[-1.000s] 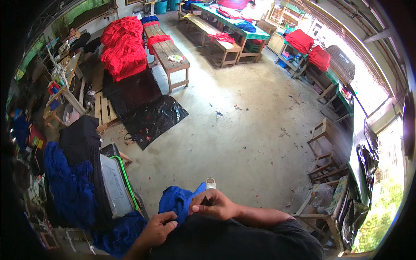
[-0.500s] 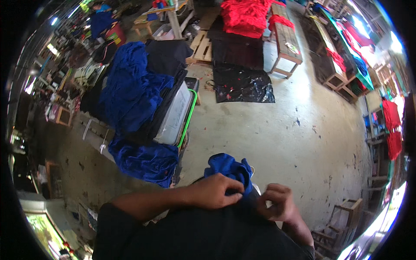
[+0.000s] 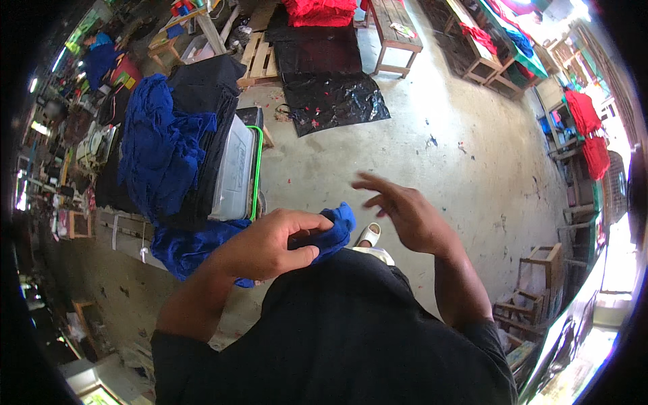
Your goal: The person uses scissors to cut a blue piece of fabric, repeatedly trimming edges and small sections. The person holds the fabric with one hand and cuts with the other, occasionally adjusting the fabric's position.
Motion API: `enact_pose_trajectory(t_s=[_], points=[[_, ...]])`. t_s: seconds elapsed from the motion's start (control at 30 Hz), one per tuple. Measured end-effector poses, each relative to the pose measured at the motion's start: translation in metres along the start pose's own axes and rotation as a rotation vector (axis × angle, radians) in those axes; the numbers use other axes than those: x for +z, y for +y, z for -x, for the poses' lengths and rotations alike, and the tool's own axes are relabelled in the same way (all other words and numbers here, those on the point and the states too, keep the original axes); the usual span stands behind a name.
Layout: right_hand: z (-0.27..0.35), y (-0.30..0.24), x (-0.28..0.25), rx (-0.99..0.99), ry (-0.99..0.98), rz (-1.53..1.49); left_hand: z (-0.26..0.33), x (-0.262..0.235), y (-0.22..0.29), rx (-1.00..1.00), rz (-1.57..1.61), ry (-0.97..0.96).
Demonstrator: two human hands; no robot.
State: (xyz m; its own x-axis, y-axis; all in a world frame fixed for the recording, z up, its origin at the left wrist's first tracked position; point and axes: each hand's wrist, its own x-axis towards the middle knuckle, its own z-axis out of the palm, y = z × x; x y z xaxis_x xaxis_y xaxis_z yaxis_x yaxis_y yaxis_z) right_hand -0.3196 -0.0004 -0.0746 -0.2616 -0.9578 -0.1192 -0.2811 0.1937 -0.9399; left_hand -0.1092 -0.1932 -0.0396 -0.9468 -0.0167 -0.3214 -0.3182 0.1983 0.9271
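My left hand (image 3: pixel 270 244) is closed around a bunched blue cloth (image 3: pixel 332 229), held just in front of my black-shirted chest. My right hand (image 3: pixel 405 212) hovers to the right of the cloth with fingers spread and nothing in it, not touching the fabric. Below the hands a white sandal (image 3: pixel 369 235) shows on the concrete floor.
To my left stands a clear plastic bin with a green rim (image 3: pixel 237 170), draped with blue fabric (image 3: pixel 158 148) and black fabric (image 3: pixel 206 88). More blue cloth (image 3: pixel 189 246) lies under it. A black plastic sheet (image 3: pixel 334 98), wooden benches (image 3: pixel 395 30) and red garments (image 3: pixel 320 10) lie farther off.
My right hand has let go of the blue cloth and lifted away to the right with fingers spread. My left hand keeps hold of it. The view has shifted.
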Motion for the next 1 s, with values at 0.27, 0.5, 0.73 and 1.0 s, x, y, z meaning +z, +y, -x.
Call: enact_pose_trajectory(t_s=[0.27, 0.5, 0.73, 1.0], points=[[0.007, -0.021, 0.000, -0.257, -0.109, 0.052, -0.002, -0.010, 0.052, 0.014, -0.313, -0.041], [0.022, -0.016, -0.018, -0.330, 0.127, 0.027, -0.010, -0.008, 0.046, 0.298, -0.423, 0.181], [0.049, 0.006, 0.019, -0.558, 0.556, 0.261, -0.008, 0.018, 0.031, 0.606, -0.729, 0.445], [0.076, 0.027, 0.061, -0.448, 0.390, -0.236, 0.002, 0.039, 0.018, 0.275, 0.109, -0.112]])
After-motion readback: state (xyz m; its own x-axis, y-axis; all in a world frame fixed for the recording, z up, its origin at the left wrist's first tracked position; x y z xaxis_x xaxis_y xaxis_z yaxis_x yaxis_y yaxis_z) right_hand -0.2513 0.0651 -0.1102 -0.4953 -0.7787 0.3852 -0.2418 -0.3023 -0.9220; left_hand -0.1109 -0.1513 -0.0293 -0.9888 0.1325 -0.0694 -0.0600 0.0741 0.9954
